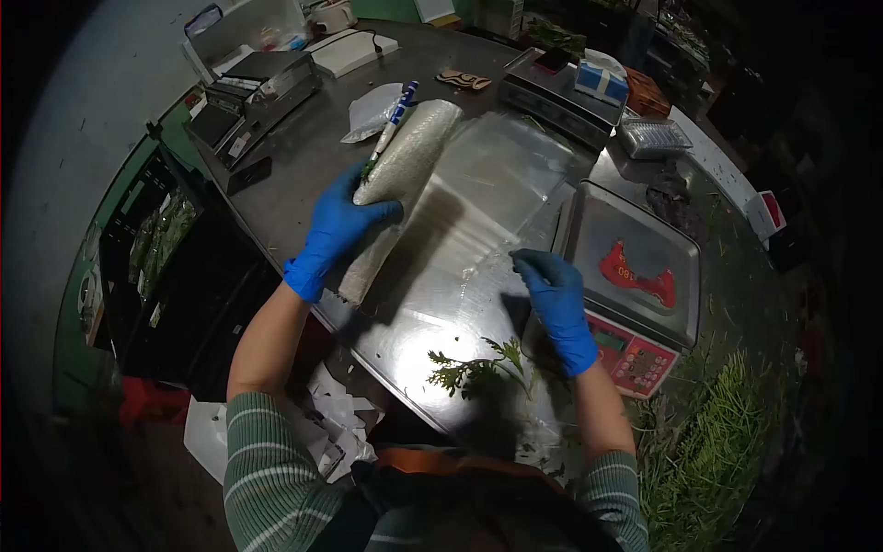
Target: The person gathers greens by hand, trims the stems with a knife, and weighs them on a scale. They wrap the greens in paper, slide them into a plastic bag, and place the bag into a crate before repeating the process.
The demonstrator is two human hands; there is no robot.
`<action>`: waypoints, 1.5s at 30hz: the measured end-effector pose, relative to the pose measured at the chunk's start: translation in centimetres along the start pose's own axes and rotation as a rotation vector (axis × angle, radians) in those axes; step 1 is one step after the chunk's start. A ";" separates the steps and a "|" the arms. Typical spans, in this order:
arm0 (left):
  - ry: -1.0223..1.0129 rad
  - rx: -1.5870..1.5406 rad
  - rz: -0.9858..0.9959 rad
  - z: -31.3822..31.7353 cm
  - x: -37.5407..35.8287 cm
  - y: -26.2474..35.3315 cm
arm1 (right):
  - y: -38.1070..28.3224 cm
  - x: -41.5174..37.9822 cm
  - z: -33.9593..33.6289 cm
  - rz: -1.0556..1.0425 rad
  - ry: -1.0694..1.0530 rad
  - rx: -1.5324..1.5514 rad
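A grey metal table fills a dim room, a black plastic crate beyond its left edge. Near that edge, the blue-gloved left hand grips a whitish roll of plastic film, a blue-and-white marker pen against it. The blue-gloved right hand has fingertips drawn together beside a clear plastic sheet; whether they pinch it, I cannot tell. A red-and-silver scale sits toward the right edge, a green leafy sprig near the front edge.

left fingers partly hidden behind roll; scale display too small to read
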State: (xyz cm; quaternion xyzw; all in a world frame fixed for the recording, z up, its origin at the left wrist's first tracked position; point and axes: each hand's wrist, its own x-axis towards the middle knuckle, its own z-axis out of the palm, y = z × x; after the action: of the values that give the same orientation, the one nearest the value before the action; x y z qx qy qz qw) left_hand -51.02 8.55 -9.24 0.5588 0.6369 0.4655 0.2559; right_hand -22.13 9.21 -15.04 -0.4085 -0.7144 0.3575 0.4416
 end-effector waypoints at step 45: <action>-0.217 0.895 0.217 -6.1 -15.5 -5.9 | -4.5 2.2 22.4 -0.546 -0.313 -0.320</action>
State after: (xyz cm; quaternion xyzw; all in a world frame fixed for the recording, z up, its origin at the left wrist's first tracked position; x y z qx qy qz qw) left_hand -55.21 -7.73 -14.78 0.7228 0.6825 0.1082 0.0049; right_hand -44.60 5.97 -18.31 -0.2069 -0.9031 0.1683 0.3367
